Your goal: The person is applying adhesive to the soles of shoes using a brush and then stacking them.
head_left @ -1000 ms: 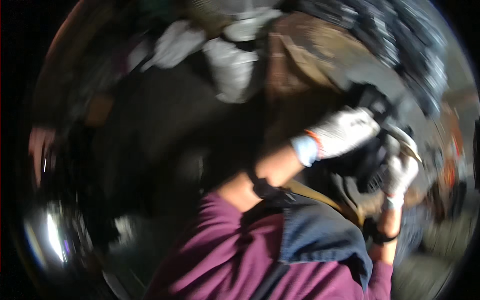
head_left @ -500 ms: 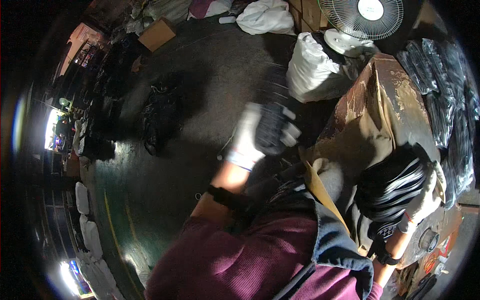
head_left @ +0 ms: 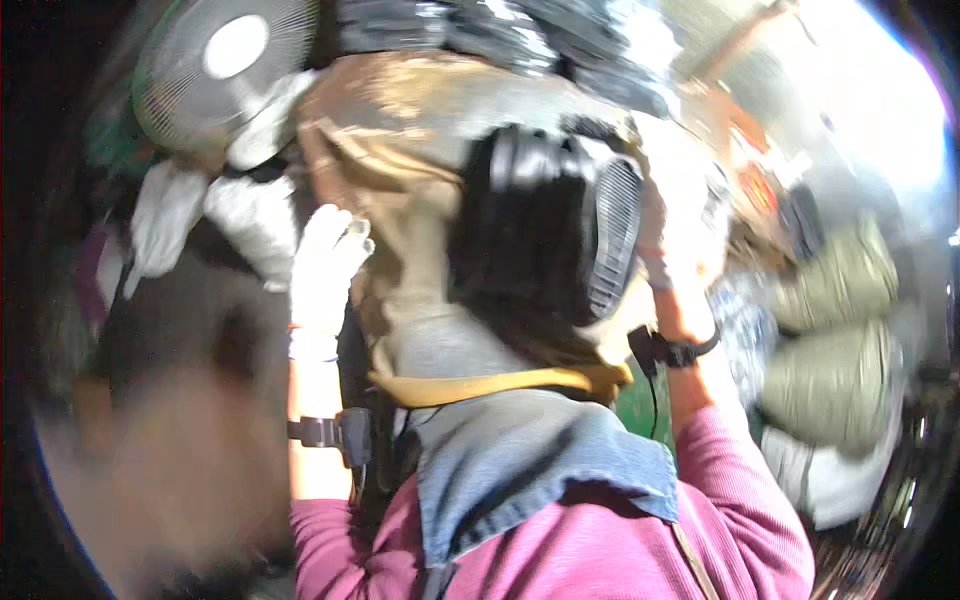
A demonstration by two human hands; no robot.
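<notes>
A stack of black rubber shoe soles stands on edge on a brown, worn cloth-covered surface in front of me. The sole at its right end shows a grid-like tread. My left hand, in a white glove, is left of the stack, beside the cloth's edge, and apart from the soles. Its fingers are loosely bent and slightly apart, with nothing visible in them. My right hand, also gloved in white, is at the stack's right end. Glare and blur hide its fingers, so its grip is unclear.
A white fan stands at the far left, with white sacks below it. Plastic-wrapped black bundles lie along the far edge. Olive-green sacks are at the right. A yellow strip edges the surface near my waist.
My view has swung right, onto the stack. My left hand, earlier over the floor with a black ridged sole, is now beside the cloth without it. My right hand remains by the stack.
</notes>
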